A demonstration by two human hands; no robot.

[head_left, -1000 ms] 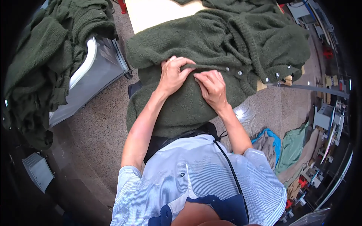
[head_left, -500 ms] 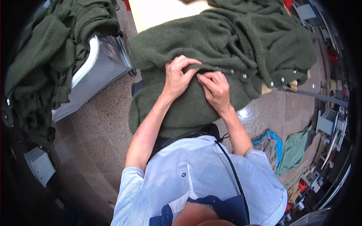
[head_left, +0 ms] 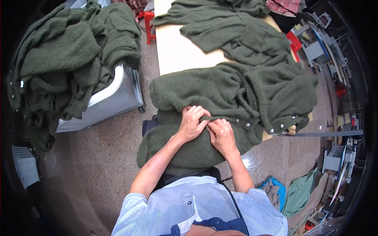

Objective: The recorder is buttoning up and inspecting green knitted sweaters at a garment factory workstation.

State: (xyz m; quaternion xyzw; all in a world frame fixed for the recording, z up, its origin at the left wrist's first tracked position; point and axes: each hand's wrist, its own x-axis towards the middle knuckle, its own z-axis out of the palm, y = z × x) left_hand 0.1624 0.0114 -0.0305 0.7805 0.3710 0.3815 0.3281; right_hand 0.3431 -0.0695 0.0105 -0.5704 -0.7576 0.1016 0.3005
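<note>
At the worktop's (head_left: 177,55) near edge, left hand (head_left: 191,124) and right hand (head_left: 221,133) pinch the cardigan's (head_left: 220,94) buttoned edge; each grip should stay pressed close beside the button.

floor (head_left: 98,165): speckled brown-grey stone, polished, with a bright glare patch at lower right
table (head_left: 177,51): pale, flat top, running away from the viewer
bin (head_left: 114,98): shiny metal, left of the table
stools (head_left: 147,19): red plastic, beyond the table
right edge: grey machines (head_left: 334,157), cloth heaps (head_left: 299,192) on the floor
</note>
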